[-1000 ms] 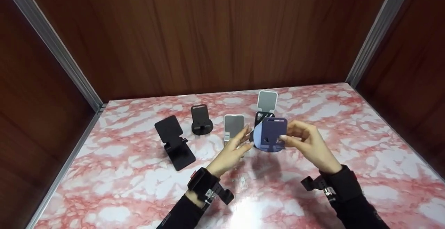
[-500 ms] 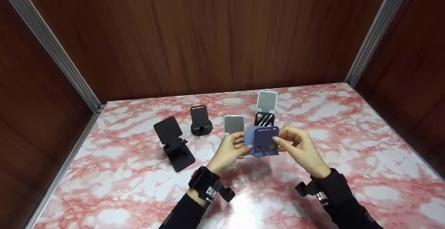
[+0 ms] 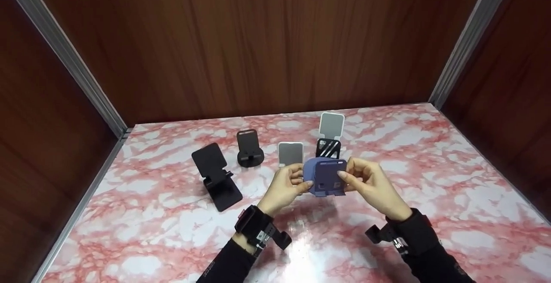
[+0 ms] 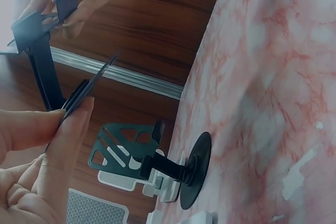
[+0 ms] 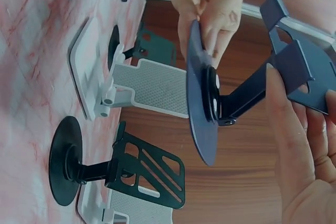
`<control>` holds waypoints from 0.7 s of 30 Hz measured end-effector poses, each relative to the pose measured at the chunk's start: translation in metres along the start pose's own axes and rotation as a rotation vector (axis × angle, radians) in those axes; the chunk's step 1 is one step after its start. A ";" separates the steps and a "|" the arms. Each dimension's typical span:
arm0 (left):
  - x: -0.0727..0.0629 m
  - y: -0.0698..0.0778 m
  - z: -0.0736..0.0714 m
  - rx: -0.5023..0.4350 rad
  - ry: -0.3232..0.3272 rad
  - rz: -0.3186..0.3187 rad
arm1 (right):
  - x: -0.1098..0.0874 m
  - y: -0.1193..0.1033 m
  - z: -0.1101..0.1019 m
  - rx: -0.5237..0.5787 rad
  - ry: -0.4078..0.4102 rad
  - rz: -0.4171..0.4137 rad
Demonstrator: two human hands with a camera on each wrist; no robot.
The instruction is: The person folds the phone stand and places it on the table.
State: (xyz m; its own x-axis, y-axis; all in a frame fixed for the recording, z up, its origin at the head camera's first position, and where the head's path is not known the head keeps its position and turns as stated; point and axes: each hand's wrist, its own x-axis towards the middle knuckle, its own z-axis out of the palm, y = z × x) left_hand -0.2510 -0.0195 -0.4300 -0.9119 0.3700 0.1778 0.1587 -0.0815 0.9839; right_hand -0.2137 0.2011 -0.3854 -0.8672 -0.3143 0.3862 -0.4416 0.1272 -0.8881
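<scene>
A purple-blue phone stand (image 3: 329,175) is held up off the table between both hands. My left hand (image 3: 285,188) pinches the rim of its round base (image 5: 197,98) between thumb and fingers. On the other side my right hand (image 3: 373,186) grips the edge of its back plate (image 5: 310,72), thumb on the front face. In the right wrist view a hinged arm (image 5: 247,95) joins base and plate, with the plate's two lips turned outward. Just behind the hands stand a black slotted phone stand (image 3: 328,148) and a white-and-grey phone stand (image 3: 291,153), partly hidden by the left hand.
To the left are a large black folding phone stand (image 3: 217,177) and a smaller black one (image 3: 249,149) on a round base. Another white-and-grey stand (image 3: 332,124) is at the back. Wood-grain panels (image 3: 258,46) border the pink marbled table (image 3: 142,240).
My left hand has closed onto the base's rim, where earlier its fingers were spread beside it. The purple-blue stand has turned and shifted slightly left and down with the right hand.
</scene>
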 end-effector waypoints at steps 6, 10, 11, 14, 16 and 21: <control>-0.002 0.002 -0.001 0.018 -0.027 0.040 | 0.000 -0.002 -0.005 0.047 -0.037 0.041; -0.002 0.005 0.001 0.076 -0.018 0.105 | 0.000 -0.004 -0.011 0.084 -0.071 0.066; -0.003 0.010 0.003 0.100 -0.009 0.122 | -0.001 -0.004 -0.011 0.091 -0.079 0.080; -0.003 0.009 0.003 0.174 0.021 0.171 | 0.000 0.000 -0.011 0.125 -0.107 0.133; -0.002 0.008 0.002 0.231 0.040 0.193 | 0.000 0.006 -0.010 0.160 -0.131 0.168; -0.001 0.001 -0.001 0.323 0.057 0.221 | 0.003 0.024 -0.009 0.331 -0.228 0.223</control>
State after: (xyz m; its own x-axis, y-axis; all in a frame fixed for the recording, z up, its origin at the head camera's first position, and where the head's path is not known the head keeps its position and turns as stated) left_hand -0.2501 -0.0207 -0.4288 -0.8606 0.3231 0.3936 0.4562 0.1457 0.8779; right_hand -0.2284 0.2117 -0.4033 -0.8435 -0.5171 0.1452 -0.1208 -0.0808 -0.9894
